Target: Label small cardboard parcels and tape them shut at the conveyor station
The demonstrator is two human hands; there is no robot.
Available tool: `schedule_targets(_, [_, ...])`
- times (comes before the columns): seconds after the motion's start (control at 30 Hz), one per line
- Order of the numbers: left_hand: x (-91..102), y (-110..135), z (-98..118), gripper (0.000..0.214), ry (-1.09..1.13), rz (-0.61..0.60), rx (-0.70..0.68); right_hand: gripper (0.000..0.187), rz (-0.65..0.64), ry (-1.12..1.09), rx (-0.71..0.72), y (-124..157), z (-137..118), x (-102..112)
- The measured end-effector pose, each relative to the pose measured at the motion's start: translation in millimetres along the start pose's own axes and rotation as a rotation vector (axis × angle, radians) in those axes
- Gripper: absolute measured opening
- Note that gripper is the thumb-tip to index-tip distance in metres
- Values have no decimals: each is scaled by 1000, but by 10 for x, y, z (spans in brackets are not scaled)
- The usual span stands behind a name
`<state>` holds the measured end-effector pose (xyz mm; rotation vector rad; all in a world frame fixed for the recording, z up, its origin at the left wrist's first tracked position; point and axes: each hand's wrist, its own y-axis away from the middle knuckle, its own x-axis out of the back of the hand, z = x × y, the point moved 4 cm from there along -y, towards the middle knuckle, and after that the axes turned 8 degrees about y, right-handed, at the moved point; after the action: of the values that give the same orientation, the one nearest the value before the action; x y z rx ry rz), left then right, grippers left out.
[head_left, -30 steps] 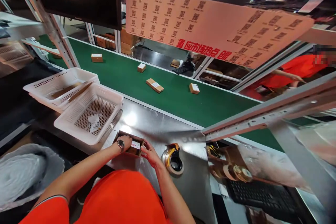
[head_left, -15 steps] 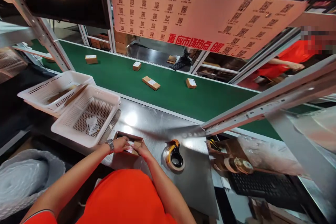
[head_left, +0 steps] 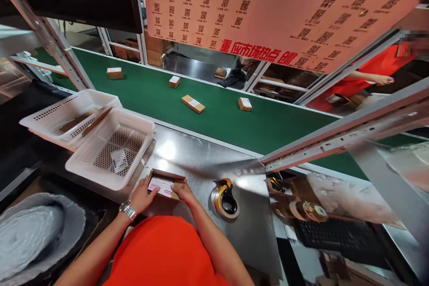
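Observation:
A small brown cardboard box point(head_left: 166, 178) with a white label lies on the steel worktable point(head_left: 201, 161) just in front of me. My left hand point(head_left: 142, 194), with a wristwatch, rests at the box's left end, fingers laid along its near edge and label. My right hand point(head_left: 182, 190) presses on the box's right near corner with fingers curled over the flap. Both hands touch the box at once.
A tape dispenser point(head_left: 225, 197) sits right of the box. Two white mesh baskets point(head_left: 100, 143) stand to the left. A green conveyor point(head_left: 268, 125) beyond carries several small boxes point(head_left: 192, 103). A keyboard point(head_left: 331, 237) lies lower right. A person in red point(head_left: 372, 78) works across the belt.
My left hand slid back from on top of the box to its left end, uncovering the white label. My right hand stayed at the right corner. The box has hardly moved.

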<state>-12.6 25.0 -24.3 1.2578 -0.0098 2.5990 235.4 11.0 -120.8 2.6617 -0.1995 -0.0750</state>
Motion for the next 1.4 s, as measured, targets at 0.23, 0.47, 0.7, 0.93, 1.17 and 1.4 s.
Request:
schedule_targets(0.23, [-281,-51,-78,54,18,-192,-5,83,-32,13,-85,27,-11,-27])
schedule_targets(0.47, [-387,-350,-243,67,247,-14,215,80,-149,38,-285,203,-226,227])
schedule_targets(0.7, [-641,-375,-405,134,826,91,269,82,-74,-59,-363,290,-344,225])
schedule_targets(0.93, [-675,-404,-419,89,923,30,314,96,-31,-7,-224,367,-252,183])
schedule_targets(1.17, [-634,-391,-390,73,783,14,286,96,461,478,75,646,-150,1072])
schedule_targets(1.4, [-734,-503,-70,59,665,-5,162,114,682,765,125,993,-9,1941])
